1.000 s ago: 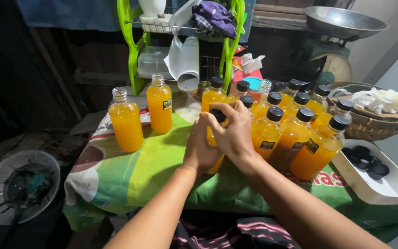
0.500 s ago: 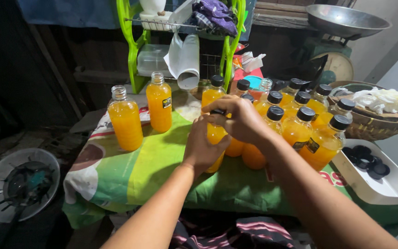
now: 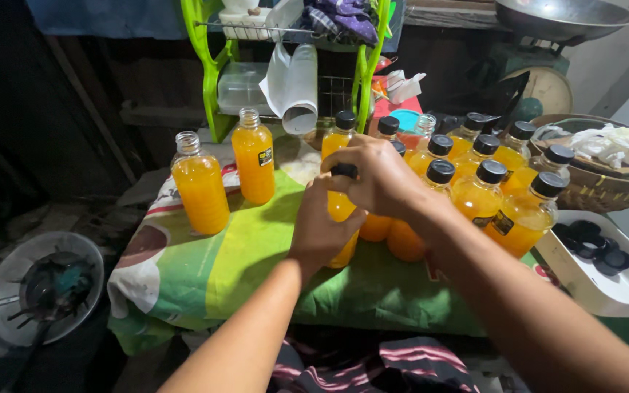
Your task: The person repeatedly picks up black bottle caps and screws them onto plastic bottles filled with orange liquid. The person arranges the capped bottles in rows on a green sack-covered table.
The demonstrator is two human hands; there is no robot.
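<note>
Two hands were closed around one bottle of orange juice [image 3: 341, 211] near the middle of the green cloth [image 3: 256, 247]. The left hand [image 3: 320, 231] was wrapped around the bottle's body and held it upright on the cloth. The right hand [image 3: 380, 178] was on top, with its fingers pinched around the black cap [image 3: 343, 171] on the bottle's neck. The two hands were touching each other.

Just behind and to the right of that bottle stood a bunch of capped bottles [image 3: 489, 196], all full of orange juice and all with black caps, packed close together. To the left, well apart from the hands, stood two open bottles [image 3: 227, 178] of juice with no caps on them.

At the far right edge lay a white tray [image 3: 620, 291] with loose black caps [image 3: 595, 244] in it. Behind the tray sat a woven basket [image 3: 606, 185] holding something white. A green rack [image 3: 216, 65] stood at the back with a clear box under it. A metal scale pan [image 3: 562, 18] was up in the right corner. Down on the floor to the left sat a round fan [image 3: 41, 287]. The person's striped cloth [image 3: 387, 367] showed at the bottom.
</note>
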